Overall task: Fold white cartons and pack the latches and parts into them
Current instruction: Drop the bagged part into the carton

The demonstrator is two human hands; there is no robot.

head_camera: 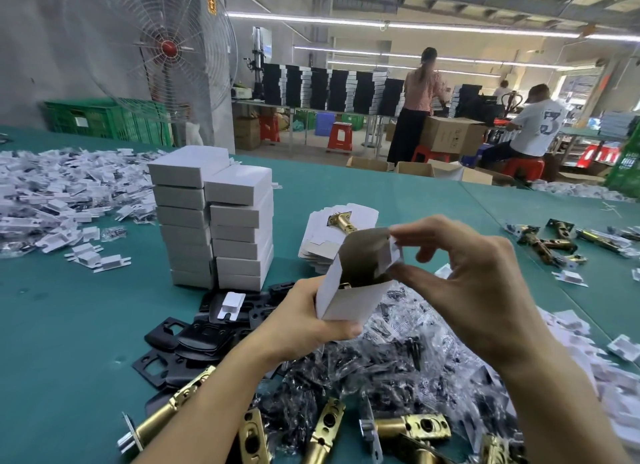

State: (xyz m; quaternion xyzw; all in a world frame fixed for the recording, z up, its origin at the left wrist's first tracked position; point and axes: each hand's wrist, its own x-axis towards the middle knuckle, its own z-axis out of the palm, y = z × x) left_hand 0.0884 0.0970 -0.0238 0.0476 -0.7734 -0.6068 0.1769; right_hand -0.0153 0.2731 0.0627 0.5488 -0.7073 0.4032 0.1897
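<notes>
Far left of the green surface: a loose heap of white card inserts.
Next: two stacks of closed white cartons, standing side by side and touching.
In front of the stacks: black strike plates, overlapping.
Near edge: brass latches, lying on their sides.
Centre: your left hand grips the lower body of an open carton, held tilted above the surface with its mouth up. A brass piece shows just inside.
Behind it: a stack of flat carton blanks with a single latch on top.
Your right hand pinches the open carton's right-side flap between thumb and forefinger, the other fingers curled.
Beneath both hands: clear bags of black screws.
Far right: scattered latches.
</notes>
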